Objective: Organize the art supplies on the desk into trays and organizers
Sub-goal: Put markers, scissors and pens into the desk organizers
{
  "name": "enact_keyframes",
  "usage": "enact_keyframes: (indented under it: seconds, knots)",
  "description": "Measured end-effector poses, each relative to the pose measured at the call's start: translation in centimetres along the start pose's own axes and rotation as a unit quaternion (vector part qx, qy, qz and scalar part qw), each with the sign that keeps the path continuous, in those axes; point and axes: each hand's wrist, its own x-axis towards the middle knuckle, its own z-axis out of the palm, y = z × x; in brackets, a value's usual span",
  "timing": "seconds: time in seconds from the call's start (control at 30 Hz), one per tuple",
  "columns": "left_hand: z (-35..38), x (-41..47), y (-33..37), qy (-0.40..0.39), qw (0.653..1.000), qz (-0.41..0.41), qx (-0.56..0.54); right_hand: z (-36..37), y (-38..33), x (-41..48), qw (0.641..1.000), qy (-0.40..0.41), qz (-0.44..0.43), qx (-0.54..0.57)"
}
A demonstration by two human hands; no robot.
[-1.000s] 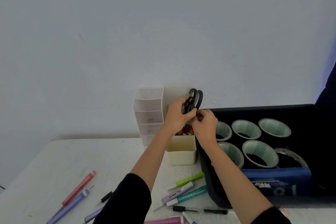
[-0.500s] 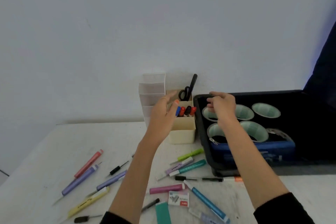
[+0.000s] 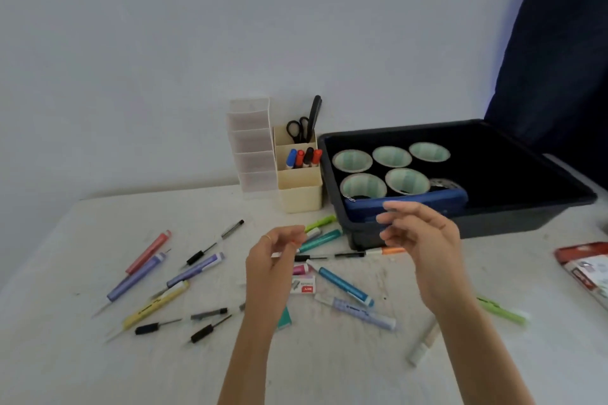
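Note:
Black scissors [image 3: 304, 128] stand in the back cell of a cream organizer [image 3: 300, 196], with several markers [image 3: 304, 157] in the cell in front. My left hand [image 3: 271, 265] hovers above the scattered pens, fingers loosely curled and holding nothing. My right hand [image 3: 424, 237] is raised in front of the dark tray [image 3: 526, 207], also loosely curled and holding nothing. Pens and markers lie all over the white desk [image 3: 65, 355]: a teal one [image 3: 319, 240], a blue one [image 3: 345, 286], a lilac one [image 3: 195, 270], a yellow one [image 3: 154, 306].
A clear tiered organizer [image 3: 251, 145] stands left of the cream one against the wall. The tray holds several tape rolls [image 3: 363, 186] and a blue pencil case [image 3: 408, 205]. A staples box [image 3: 304, 284] lies among the pens. A red packet [image 3: 589, 268] sits at the right edge.
Both hands let go of the scissors, which now stand in the organizer, and drew back toward me over the desk. The view tilted down, showing more pens.

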Motion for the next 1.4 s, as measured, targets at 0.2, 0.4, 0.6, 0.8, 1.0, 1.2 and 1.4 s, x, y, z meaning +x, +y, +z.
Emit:
enact_keyframes:
  seconds: [0.2, 0.4, 0.6, 0.8, 1.0, 1.2, 1.4]
  knots:
    - [1.1, -2.4, -2.2, -0.01, 0.997, -0.022, 0.07, -2.8, 3.7, -1.4, 0.968, 0.076, 0.111, -0.213]
    - [0.8, -3.2, -4.5, -0.007, 0.969, -0.011, 0.248, -2.8, 6.4, -3.1, 0.93, 0.039, 0.089, -0.355]
    - [0.4, -4.2, -4.8, 0.026, 0.948, -0.007, 0.316, -2.0, 7.7, -1.9, 0.847, -0.075, -0.043, -0.524]
    - [-0.9, -4.5, -4.7, 0.046, 0.969, -0.006, 0.242, 0.0, 9.3, 0.0, 0.774, -0.169, -0.127, -0.597]
    - [-2.5, -4.4, -4.9, 0.071, 0.967, -0.049, 0.238, 0.5, 11.0, 0.3, 0.757, -0.1, -0.106, -0.637]
    - [-4.1, -4.1, -5.4, 0.107, 0.945, -0.033, 0.309, 0.3, 11.1, 1.0, 0.777, -0.044, -0.064, -0.625]
    - [-4.4, -4.2, -5.4, 0.113, 0.945, -0.048, 0.303, 0.4, 10.8, 0.8, 0.784, -0.043, -0.081, -0.614]
